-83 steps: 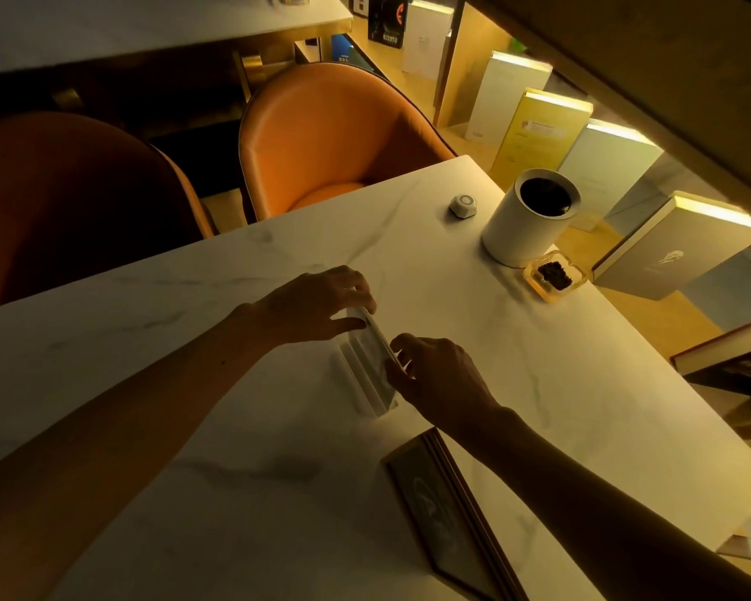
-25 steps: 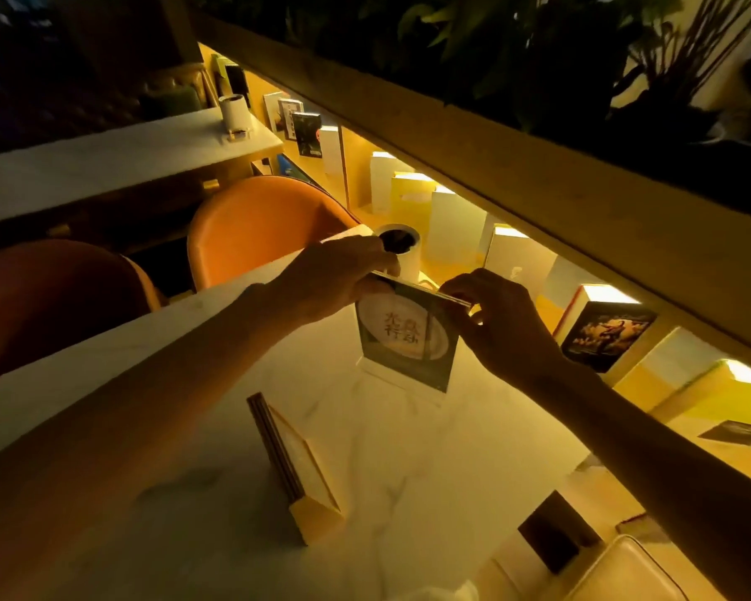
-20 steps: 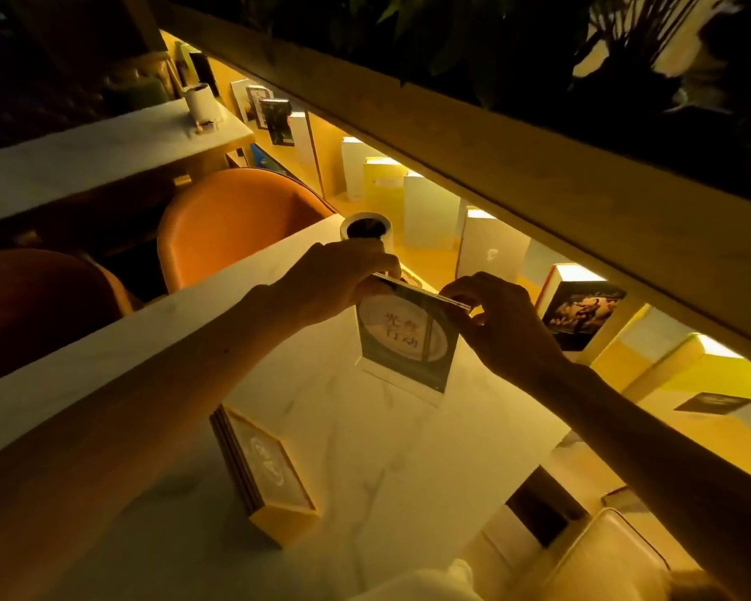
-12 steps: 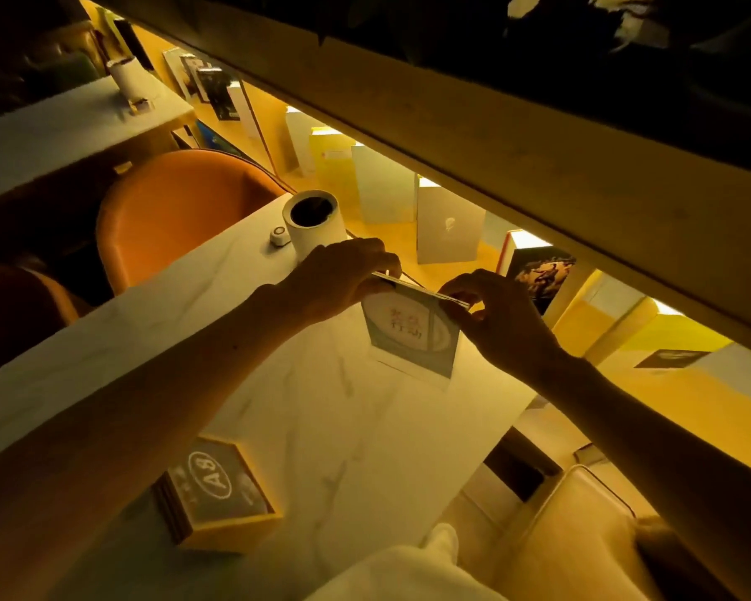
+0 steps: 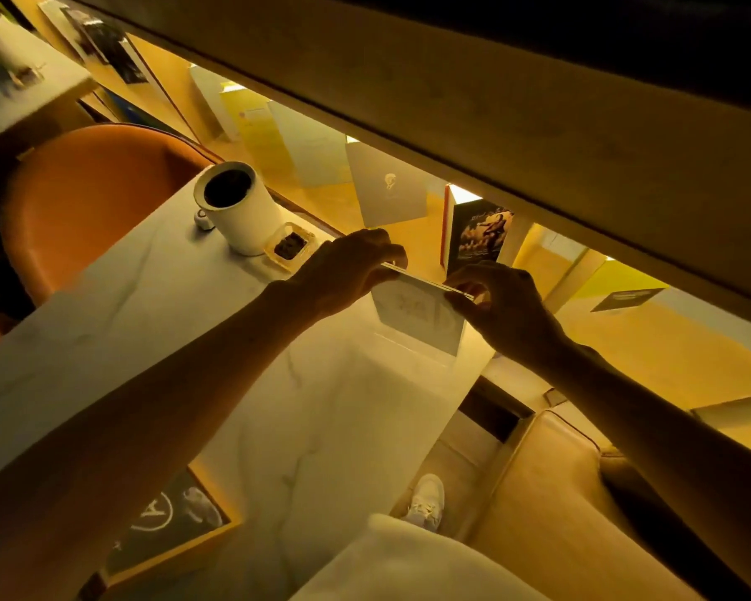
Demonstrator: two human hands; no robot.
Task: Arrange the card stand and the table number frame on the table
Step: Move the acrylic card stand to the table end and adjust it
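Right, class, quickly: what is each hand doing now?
Left hand: closed, pinching the top edge of the clear upright card stand.
Right hand: closed, pinching the same top edge.

Little could be read. On the dark face of the table number frame, lying nearest me on the marble table, I made out a circled letter "A"; my left forearm covered the rest. The card stand I pinched, beyond that frame, bore a round printed mark too blurred to read. The book covers farther past it showed only pictures.
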